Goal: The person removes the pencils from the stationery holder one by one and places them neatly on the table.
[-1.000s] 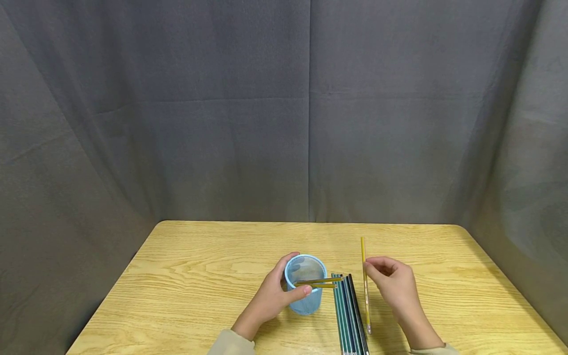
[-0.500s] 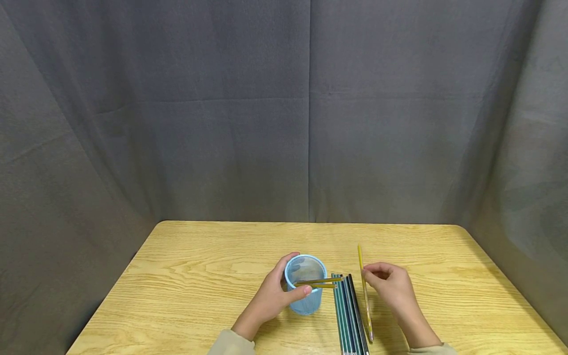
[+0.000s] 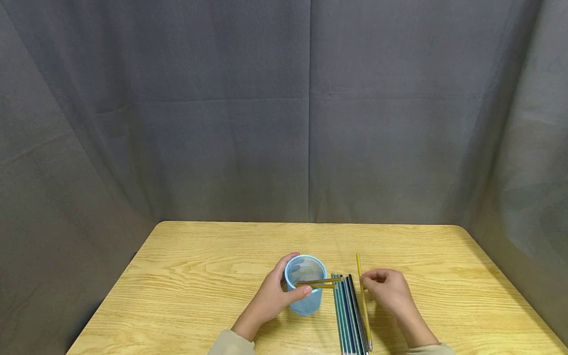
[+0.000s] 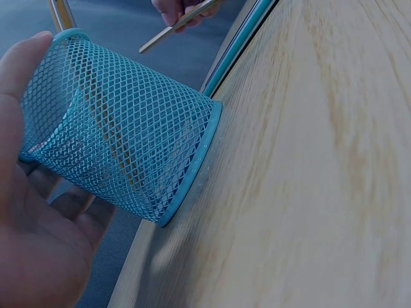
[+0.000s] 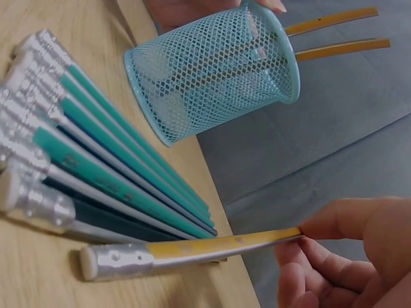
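Note:
My left hand point(image 3: 271, 298) holds a light-blue wire-mesh pencil cup point(image 3: 306, 304), thumb over the near rim and fingers round its far side. The cup stands on the table. Two yellow pencils point(image 5: 343, 50) are inside, leaning out over the rim to the right. My right hand point(image 3: 390, 292) pinches another yellow pencil point(image 5: 205, 248) between thumb and forefinger around its middle. Its eraser end points toward me, low over the wood at the right edge of a row of pencils. In the left wrist view the right hand shows only partly, at the top.
Several green and dark pencils point(image 5: 115, 173) lie side by side between cup and right hand, eraser ends toward me. The wooden table point(image 3: 213, 266) has grey curtains point(image 3: 222, 148) behind and at both sides.
My right hand has brought the yellow pencil toward me, slightly left and down, beside the row's black pencil. The left hand and the cup have stayed put.

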A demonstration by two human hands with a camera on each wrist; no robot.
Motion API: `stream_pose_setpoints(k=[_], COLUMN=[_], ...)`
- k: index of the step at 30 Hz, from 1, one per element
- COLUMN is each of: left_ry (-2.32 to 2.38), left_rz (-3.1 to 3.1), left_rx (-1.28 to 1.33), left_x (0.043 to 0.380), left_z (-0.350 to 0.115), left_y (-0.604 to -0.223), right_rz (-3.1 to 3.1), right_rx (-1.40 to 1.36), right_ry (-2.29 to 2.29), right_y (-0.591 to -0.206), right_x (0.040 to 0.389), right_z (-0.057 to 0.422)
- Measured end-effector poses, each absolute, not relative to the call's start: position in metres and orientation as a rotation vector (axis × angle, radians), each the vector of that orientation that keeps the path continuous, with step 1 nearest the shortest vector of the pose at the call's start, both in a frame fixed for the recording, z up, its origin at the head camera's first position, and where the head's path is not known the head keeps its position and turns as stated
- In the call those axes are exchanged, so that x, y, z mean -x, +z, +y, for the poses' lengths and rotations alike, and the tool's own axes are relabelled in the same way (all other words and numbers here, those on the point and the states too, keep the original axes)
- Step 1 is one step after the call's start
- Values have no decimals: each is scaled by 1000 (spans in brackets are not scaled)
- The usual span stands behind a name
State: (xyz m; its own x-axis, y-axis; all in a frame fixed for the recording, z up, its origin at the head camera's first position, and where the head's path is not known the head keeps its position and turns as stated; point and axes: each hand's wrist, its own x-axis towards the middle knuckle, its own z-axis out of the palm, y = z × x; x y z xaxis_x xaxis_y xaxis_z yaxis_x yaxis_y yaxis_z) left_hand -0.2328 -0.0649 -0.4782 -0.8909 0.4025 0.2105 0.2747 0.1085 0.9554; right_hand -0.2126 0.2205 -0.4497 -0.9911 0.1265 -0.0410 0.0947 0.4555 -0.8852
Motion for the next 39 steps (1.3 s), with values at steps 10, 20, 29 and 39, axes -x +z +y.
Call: stream_pose_setpoints(k=[10, 20, 29, 39], left_ry=[1906, 1897, 1891, 1888], left_rz=[2254, 2267, 2283, 2283], left_rx=[-693, -692, -705, -698], left_x=[232, 232, 233, 233], left_z=[-65, -65, -66, -66], left_y=[-477, -477, -479, -478], right_rz=[-2672, -2668, -2662, -2703], right_rx=[209, 213, 229, 262], right_ry=[1599, 1632, 1653, 1568], right_y=[-458, -466, -472, -477], right_x=[215, 216, 217, 216], right_z=[220, 222, 221, 217])
